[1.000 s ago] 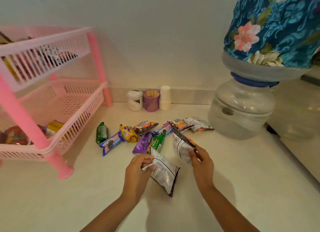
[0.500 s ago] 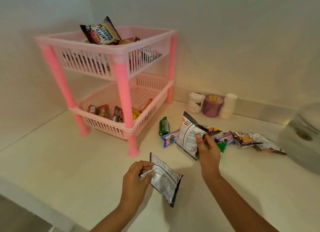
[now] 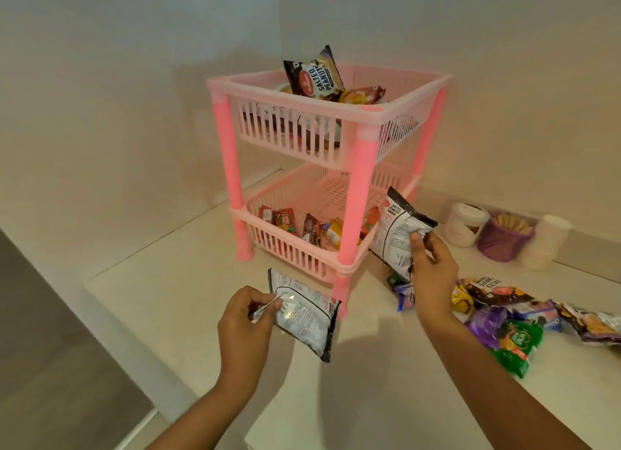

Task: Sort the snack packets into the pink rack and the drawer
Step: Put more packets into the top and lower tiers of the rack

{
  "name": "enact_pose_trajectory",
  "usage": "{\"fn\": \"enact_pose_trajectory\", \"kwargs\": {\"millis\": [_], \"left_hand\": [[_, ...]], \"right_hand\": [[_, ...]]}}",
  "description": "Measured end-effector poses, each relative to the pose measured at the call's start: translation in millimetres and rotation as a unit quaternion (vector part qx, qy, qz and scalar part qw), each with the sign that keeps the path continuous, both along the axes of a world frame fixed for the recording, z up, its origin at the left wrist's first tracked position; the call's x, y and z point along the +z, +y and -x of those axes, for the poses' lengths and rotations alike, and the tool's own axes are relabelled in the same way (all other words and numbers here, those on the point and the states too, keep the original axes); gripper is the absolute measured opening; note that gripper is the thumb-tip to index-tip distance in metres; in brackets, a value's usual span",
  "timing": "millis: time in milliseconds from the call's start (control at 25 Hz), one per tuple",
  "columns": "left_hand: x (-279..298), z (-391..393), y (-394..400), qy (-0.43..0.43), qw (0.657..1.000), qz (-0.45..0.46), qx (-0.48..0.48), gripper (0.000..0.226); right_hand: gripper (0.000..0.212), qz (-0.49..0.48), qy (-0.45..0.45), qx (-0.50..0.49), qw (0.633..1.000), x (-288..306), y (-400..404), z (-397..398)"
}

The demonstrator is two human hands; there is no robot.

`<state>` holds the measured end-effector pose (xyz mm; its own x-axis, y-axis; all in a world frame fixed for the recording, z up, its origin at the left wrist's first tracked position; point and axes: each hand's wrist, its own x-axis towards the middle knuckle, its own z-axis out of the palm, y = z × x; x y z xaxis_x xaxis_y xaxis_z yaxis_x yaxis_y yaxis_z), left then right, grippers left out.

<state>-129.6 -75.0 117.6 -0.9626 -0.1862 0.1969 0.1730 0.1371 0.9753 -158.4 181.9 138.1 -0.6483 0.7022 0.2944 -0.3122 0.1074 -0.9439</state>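
A two-tier pink rack (image 3: 358,187) stands in the counter's corner. Its top tier holds a salted peanuts packet (image 3: 316,76) among others, and its lower tier holds several small packets (image 3: 302,226). My left hand (image 3: 247,322) pinches the end of a black-and-white peanut packet (image 3: 302,315) above the counter, in front of the rack. My right hand (image 3: 433,268) grips a second peanut packet (image 3: 396,231), raised beside the rack's lower tier. Loose snack packets (image 3: 504,318) lie on the counter at the right. No drawer is in view.
A white jar (image 3: 463,224), a purple cup of sticks (image 3: 504,236) and a white cup stack (image 3: 546,241) stand against the back wall on the right. The counter's front edge (image 3: 134,328) drops away at the left. Walls close in behind the rack.
The view has swung left, bringing the whole rack into sight. My right hand has lifted its packet up from the pile to beside the rack's lower tier. My left hand keeps its packet.
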Motion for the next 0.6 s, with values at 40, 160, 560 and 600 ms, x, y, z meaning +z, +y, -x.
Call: {"fn": "enact_pose_trajectory", "kwargs": {"millis": [40, 160, 560, 600], "left_hand": [[5, 9, -6, 0.002, 1.0, -0.006, 0.015, 0.022], [25, 35, -21, 0.022, 0.997, -0.04, 0.054, 0.026], [67, 152, 7, 0.022, 0.999, -0.036, 0.027, 0.028], [67, 164, 13, 0.019, 0.999, -0.027, 0.017, 0.029]], "right_hand": [[0.031, -0.013, 0.003, -0.011, 1.0, 5, -1, 8], [0.03, -0.046, 0.001, -0.036, 0.998, 18, -3, 30], [0.018, -0.264, -0.116, -0.053, 0.956, 64, 10, 95], [0.015, -0.282, -0.124, -0.06, 0.949, 68, 8, 99]]}}
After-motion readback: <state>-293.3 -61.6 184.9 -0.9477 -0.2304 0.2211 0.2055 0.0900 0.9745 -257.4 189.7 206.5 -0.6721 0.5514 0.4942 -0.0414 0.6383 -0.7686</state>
